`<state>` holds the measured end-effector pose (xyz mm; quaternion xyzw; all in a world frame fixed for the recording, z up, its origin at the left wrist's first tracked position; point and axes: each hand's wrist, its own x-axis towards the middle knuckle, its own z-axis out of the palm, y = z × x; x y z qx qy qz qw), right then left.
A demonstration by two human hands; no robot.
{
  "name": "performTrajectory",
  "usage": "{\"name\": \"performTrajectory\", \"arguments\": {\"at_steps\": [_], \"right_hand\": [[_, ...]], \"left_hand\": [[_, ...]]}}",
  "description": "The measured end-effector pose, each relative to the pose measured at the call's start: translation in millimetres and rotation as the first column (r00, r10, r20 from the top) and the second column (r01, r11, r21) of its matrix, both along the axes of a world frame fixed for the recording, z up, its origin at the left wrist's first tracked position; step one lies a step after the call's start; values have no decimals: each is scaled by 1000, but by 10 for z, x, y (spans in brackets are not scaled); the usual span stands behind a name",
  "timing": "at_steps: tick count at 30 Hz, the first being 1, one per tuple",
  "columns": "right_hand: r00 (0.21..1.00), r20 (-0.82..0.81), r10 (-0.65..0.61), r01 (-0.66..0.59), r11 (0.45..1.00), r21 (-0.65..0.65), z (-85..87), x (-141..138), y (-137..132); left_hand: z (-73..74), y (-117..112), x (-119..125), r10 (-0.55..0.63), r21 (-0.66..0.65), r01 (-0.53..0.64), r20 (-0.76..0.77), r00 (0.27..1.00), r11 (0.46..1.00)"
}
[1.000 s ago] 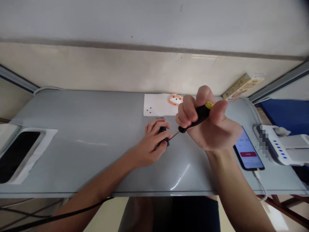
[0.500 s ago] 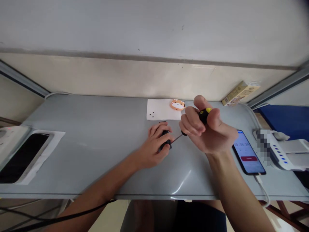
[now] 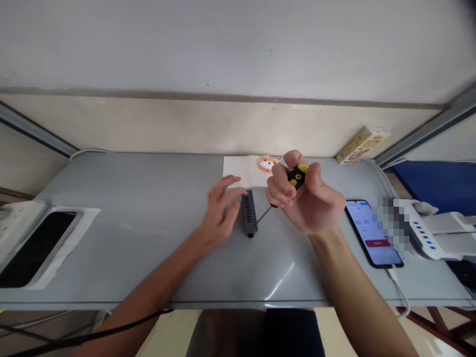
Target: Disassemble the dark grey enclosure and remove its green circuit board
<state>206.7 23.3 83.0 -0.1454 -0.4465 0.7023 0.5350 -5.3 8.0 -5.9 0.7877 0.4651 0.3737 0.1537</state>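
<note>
A dark, slotted rectangular device [image 3: 249,214] lies on the grey desk in front of me. Just left of it, my left hand [image 3: 221,213] has its fingers apart and nothing in them; a fingertip is close to the device's far end, and I cannot tell if it touches. My right hand [image 3: 303,198] is wrapped round the black and yellow handle of a screwdriver [image 3: 298,177]. The thin shaft points down and left, its tip at the right side of the device.
White paper [image 3: 241,171] lies behind the device, with an orange animal-faced item [image 3: 268,163] on it. To the right are a charging phone [image 3: 375,235], a white power strip [image 3: 427,233] and a small box [image 3: 360,145]. A dark phone [image 3: 39,248] lies at left.
My left hand has let go of the dark device and moved left, leaving it uncovered on the desk. The right hand still grips the screwdriver, slightly further left in view.
</note>
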Motion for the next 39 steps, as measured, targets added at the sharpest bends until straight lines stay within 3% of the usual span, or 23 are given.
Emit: {"name": "performTrajectory", "arguments": {"at_steps": [2, 4, 10, 19, 22, 26, 31, 34, 39], "right_hand": [[1000, -3, 5, -5, 1000, 9, -9, 14, 9], [1000, 3, -11, 11, 1000, 24, -16, 18, 12], [1000, -8, -1, 1, 996, 84, -49, -20, -15], [999, -42, -29, 29, 1000, -9, 0, -120, -62], [997, -53, -47, 48, 999, 11, 31, -132, -69], [999, -5, -34, 34, 997, 66, 11, -86, -72], [998, 27, -63, 59, 989, 137, -61, -53, -53], [998, 57, -28, 24, 997, 69, -89, -80, -55], [999, 31, 13, -14, 1000, 22, -44, -120, -97]], "left_hand": [[-44, 121, -110, 168, 15, -167, -55, 984, 986], [-85, 207, -194, 213, -1, -216, -163, 963, 976], [-137, 181, -192, 240, 82, -226, -302, 923, 971], [-146, 159, -187, 270, 142, -238, -279, 922, 961], [-89, 113, -157, 203, 139, -187, -108, 973, 972], [8, -36, -68, -35, 170, 20, 84, 996, 985], [38, -174, 17, -242, 284, 242, -36, 970, 928], [13, -178, 47, -278, 323, 280, -54, 959, 904], [-12, -174, 85, -282, 300, 289, -70, 957, 909]]}}
